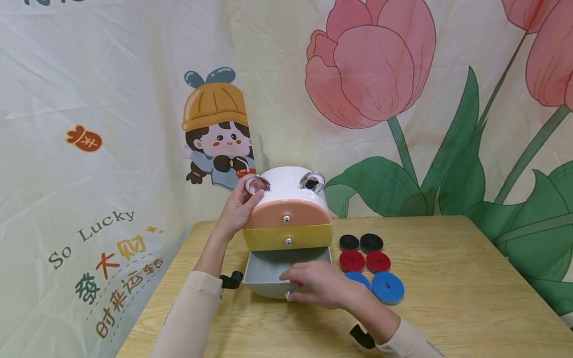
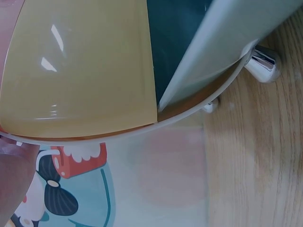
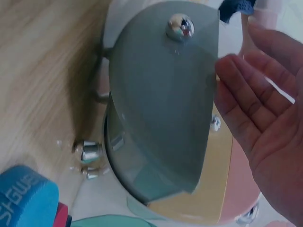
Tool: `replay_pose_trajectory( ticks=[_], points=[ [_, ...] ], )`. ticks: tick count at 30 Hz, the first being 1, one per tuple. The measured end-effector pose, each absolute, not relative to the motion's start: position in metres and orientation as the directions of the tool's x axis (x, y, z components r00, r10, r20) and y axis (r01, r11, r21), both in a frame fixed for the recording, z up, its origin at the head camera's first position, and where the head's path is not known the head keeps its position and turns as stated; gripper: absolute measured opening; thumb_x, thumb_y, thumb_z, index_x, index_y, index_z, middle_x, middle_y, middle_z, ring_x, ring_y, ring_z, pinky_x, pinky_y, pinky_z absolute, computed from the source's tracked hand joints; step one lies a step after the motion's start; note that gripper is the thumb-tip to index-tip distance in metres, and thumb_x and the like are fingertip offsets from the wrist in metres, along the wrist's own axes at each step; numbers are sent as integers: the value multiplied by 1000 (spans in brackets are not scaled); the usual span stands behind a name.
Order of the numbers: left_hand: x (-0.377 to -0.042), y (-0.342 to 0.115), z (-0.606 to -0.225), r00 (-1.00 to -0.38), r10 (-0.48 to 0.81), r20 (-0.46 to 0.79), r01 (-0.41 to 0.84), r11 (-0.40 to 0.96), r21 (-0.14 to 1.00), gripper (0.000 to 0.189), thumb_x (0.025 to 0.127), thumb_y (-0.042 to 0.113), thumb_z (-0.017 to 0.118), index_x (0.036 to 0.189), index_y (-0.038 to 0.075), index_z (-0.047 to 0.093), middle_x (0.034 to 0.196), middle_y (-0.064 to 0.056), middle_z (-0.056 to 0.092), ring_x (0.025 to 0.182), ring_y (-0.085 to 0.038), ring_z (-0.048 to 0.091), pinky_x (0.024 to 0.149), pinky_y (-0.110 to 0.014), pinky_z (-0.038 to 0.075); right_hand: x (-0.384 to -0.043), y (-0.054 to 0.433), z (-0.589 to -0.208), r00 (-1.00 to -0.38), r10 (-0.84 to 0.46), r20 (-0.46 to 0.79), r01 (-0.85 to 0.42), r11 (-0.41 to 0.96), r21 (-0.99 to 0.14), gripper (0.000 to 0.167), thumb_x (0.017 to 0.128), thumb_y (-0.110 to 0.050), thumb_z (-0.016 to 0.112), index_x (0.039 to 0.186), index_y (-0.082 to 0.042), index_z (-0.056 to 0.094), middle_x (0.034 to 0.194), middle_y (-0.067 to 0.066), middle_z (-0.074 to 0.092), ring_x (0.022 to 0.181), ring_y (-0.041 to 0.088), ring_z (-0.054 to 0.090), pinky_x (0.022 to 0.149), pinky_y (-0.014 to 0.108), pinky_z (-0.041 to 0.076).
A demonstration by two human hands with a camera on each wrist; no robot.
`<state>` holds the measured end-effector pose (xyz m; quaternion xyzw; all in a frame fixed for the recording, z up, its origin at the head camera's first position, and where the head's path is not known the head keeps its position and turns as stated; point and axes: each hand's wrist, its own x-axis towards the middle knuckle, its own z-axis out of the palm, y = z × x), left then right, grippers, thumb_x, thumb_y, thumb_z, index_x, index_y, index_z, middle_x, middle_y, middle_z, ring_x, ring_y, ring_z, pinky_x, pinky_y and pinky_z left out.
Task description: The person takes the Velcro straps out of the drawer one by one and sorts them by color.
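Note:
A small drawer box (image 1: 286,184) has a white top, two chrome rings and an orange, a yellow and a grey drawer. The grey bottom drawer (image 1: 268,290) is pulled out, and its visible inside is bare. At the box's upper left, my left hand (image 1: 239,209) grips the top beside the left ring (image 1: 257,184), thumb in front and fingers partly hidden behind. My right hand (image 1: 318,284) is at the grey drawer's front edge with loosely bent fingers. In the right wrist view, its fingertips lie by the drawer's rim, apart from the chrome knob (image 3: 180,27).
Right of the box, flat rolls of tape stand in pairs: black rolls (image 1: 371,242), red rolls (image 1: 352,261) and blue rolls (image 1: 388,288). The wooden table (image 1: 447,278) meets a printed cloth backdrop (image 1: 277,99) behind the box. Small chrome feet (image 2: 263,65) support the box.

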<state>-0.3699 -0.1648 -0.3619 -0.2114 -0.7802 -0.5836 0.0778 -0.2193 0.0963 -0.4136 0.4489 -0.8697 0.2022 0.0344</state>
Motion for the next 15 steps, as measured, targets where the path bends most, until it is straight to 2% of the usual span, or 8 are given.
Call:
replay_pose_trajectory(
  ticks=[3,6,10,15],
  points=[
    [-371,-165,-363,-902,238,362,414,228,881,67,101,45,66,157,26,36,143,-7,59,124,-23,59,103,-29,51,-215,92,-415,-567,-767,300,-824,525,-212,35,96,-31,77,129,-21,71,111,-6,70,96,4,63,80,17,53],
    [-372,-165,-364,-900,239,364,415,223,882,68,101,45,66,158,25,35,143,-8,59,124,-24,59,102,-27,52,-212,89,-415,-537,-768,349,-841,518,-153,33,95,-33,78,126,-21,72,112,-6,71,98,5,64,82,19,54],
    [-372,-165,-363,-893,244,378,430,217,876,67,101,45,66,157,26,36,142,-8,59,123,-24,59,101,-25,52,-210,85,-417,-526,-780,339,-849,503,-161,28,95,-31,78,120,-20,72,104,-6,74,86,0,63,75,15,52],
    [-372,-166,-363,-891,245,382,435,219,873,64,101,45,66,156,29,37,142,-7,59,123,-23,59,101,-25,51,-211,79,-424,-536,-810,237,-844,519,-136,21,93,-26,79,111,-23,69,83,-14,67,68,-4,53,64,14,43]
  ],
)
